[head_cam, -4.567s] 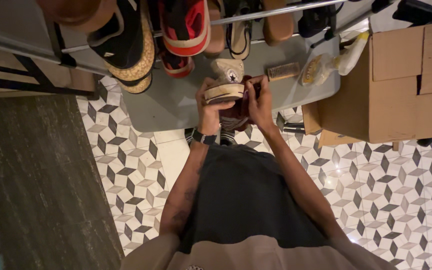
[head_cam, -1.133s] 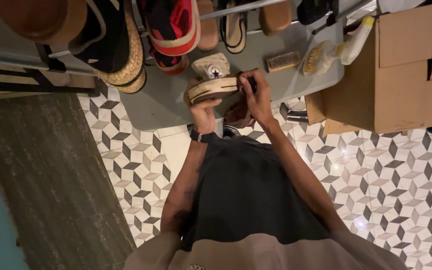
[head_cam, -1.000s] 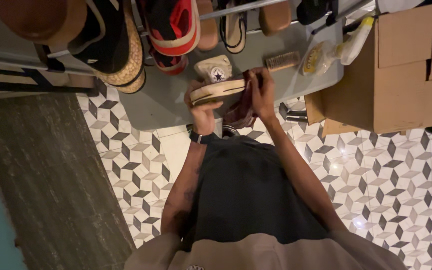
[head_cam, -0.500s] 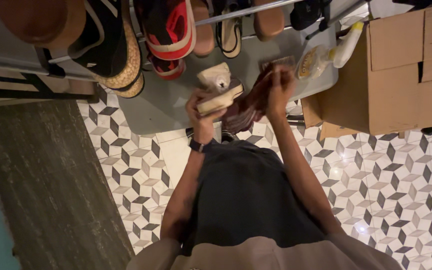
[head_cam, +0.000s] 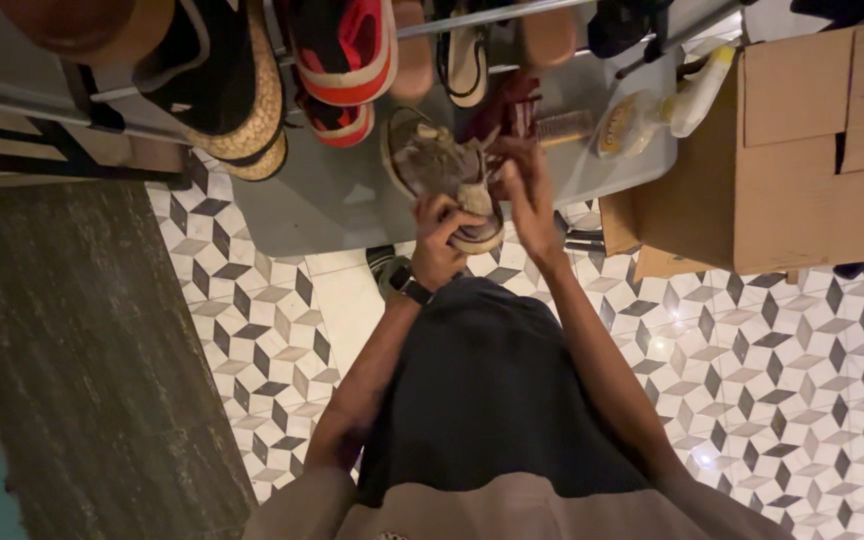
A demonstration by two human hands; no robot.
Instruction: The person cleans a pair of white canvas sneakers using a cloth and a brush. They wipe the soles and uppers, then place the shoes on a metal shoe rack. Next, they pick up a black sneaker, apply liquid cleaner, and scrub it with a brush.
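Worn grey sneaker (head_cam: pixel 440 170) pinched at heel by left hand (head_cam: pixel 439 238), steadying it; right hand (head_cam: pixel 524 190) fingers pinching upper beside that grip.

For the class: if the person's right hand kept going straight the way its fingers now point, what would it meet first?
Probably the dark red shoe just beyond the right hand, then the brush on the grey mat; depth is unclear.

shoe (head_cam: pixel 442 170) between hands, box (head_cam: pixel 802 160) right
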